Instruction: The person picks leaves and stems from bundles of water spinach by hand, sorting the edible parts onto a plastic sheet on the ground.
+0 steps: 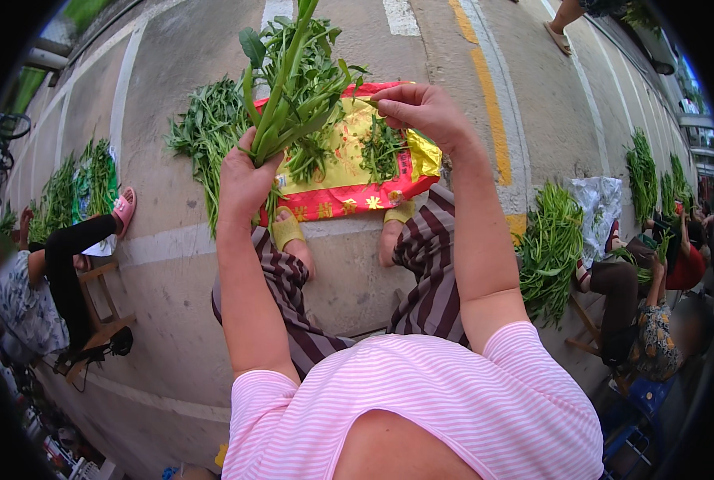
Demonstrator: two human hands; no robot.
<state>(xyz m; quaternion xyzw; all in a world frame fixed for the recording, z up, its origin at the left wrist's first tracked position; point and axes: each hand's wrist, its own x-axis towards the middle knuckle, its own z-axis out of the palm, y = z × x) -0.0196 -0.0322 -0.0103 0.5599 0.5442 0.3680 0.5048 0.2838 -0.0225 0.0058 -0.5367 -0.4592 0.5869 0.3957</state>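
My left hand (247, 178) is closed round the stems of a bunch of leafy greens (283, 120), held up in front of me with thick pale green stalks on top. To its right, my right hand (421, 110) pinches with thumb and forefinger at what looks like a thin leaf tip, too small to make out clearly. Below both hands a red and yellow plastic sack (345, 180) lies flat on the ground. A small pile of picked leaves (382, 150) rests on it. More long-stemmed greens (209, 132) lie heaped at the sack's left side.
My feet in yellow slippers (288, 230) stand at the sack's near edge. On the left a person in pink sandals (123, 210) sits on a wooden stool (101, 316) near more greens. To the right, another heap of greens (550, 248) lies beside a silvery sheet (598, 210) and seated people.
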